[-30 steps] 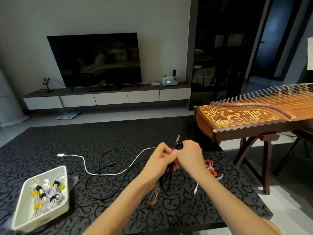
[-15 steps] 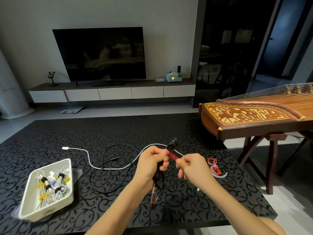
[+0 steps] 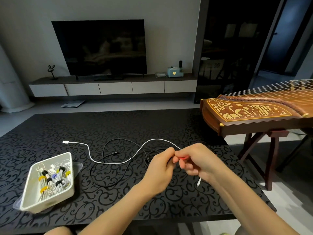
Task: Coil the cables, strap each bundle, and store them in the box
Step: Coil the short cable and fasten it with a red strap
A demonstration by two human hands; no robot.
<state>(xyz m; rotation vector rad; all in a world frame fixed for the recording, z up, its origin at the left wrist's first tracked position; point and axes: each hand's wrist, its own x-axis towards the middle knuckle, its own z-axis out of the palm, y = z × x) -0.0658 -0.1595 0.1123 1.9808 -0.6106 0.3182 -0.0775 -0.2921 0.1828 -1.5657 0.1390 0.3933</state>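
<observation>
Right hand (image 3: pixel 198 160): thumb and forefinger closed on a short red strap (image 3: pixel 182 157), held above the black scroll-patterned table (image 3: pixel 152 126) at its near right. Left hand (image 3: pixel 159 168): fingers curled, tips meeting the right hand's at the same red strap. What else lies in its palm is hidden (only a dark sliver shows between the fingers).

A loose white braided cable (image 3: pixel 115 163) runs from behind the hands leftward across the table to a white plug; a second white connector (image 3: pixel 199 182) shows below the right wrist. A thin black cable (image 3: pixel 115 152) lies uncoiled in loops, crossing the white one.

At near left stands a white rectangular plastic box (image 3: pixel 50 200) holding white bundles bound with black and yellow straps.

A brown wooden zither (image 3: pixel 245 116) stands right of the table.
</observation>
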